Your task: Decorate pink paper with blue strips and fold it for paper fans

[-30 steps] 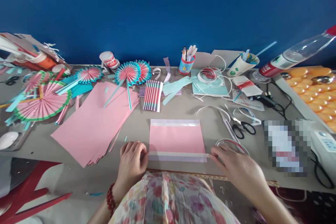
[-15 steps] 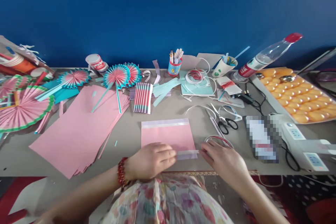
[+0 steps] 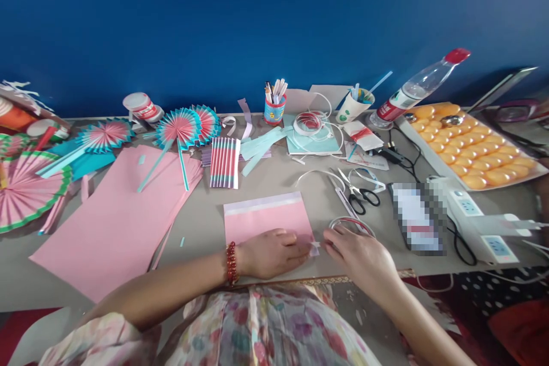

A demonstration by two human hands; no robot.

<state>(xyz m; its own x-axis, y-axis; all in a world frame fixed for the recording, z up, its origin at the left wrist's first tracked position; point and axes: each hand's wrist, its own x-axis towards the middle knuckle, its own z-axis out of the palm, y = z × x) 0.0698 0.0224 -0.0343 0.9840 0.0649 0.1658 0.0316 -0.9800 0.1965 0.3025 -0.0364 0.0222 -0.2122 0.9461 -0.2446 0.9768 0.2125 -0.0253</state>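
A pink sheet of paper [image 3: 266,218] with a pale lilac band along its far edge lies on the table before me. My left hand [image 3: 272,253] rests flat across its near edge, fingers stretched toward the right corner. From under those fingertips a short whitish end of tape [image 3: 316,245] shows at the corner. My right hand [image 3: 355,251] is closed just right of the sheet, thumb and fingers pinching the tape. Partly behind its knuckles is a tape roll [image 3: 354,221] with white and red rings. The near edge of the sheet is mostly hidden by my left hand.
Pink sheets [image 3: 107,217] are stacked at left, with paper fans [image 3: 178,128] above. A pleated paper piece [image 3: 224,163], scissors [image 3: 362,197], a phone [image 3: 418,220], a power strip [image 3: 476,223], a pen cup [image 3: 274,110] and a tilted-looking bottle [image 3: 414,94] stand or lie around.
My left hand has slid right along the near edge of the sheet, covering most of the tape strip. The right hand stays by the corner. The whole view has shifted slightly.
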